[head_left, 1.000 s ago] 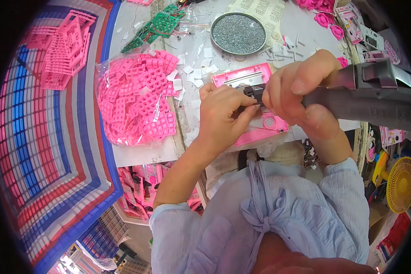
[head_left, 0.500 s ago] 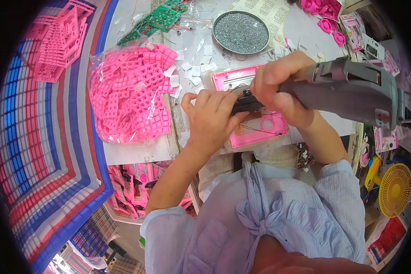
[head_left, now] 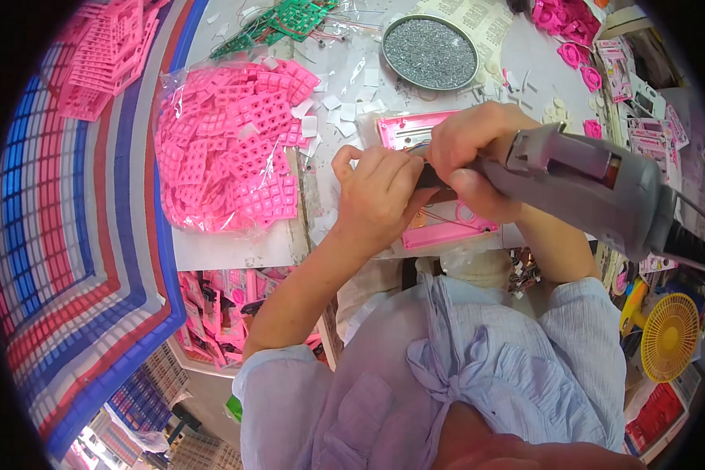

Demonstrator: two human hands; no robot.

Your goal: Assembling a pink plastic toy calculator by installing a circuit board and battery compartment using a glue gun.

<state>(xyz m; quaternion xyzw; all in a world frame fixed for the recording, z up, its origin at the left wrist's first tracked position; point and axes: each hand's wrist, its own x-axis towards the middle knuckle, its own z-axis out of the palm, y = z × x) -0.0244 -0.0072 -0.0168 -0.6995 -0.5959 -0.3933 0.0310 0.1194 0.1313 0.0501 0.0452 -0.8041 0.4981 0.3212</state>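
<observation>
A round metal dish (head_left: 435,88) holds small grey pieces (head_left: 431,51); left of it, a clear bag (head_left: 178,94) bulges with pink keypads (head_left: 235,133). Nearer, on the tabletop (head_left: 235,254), a pink case (head_left: 450,235) lies partly hidden: the right hand (head_left: 482,149) above clamps a grey power tool (head_left: 587,176); the left hand's (head_left: 376,188) grip is unclear.

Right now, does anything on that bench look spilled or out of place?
Perhaps the white squares: they lie scattered at mixed angles beside the pink keypads, whereas those are bagged together.
</observation>
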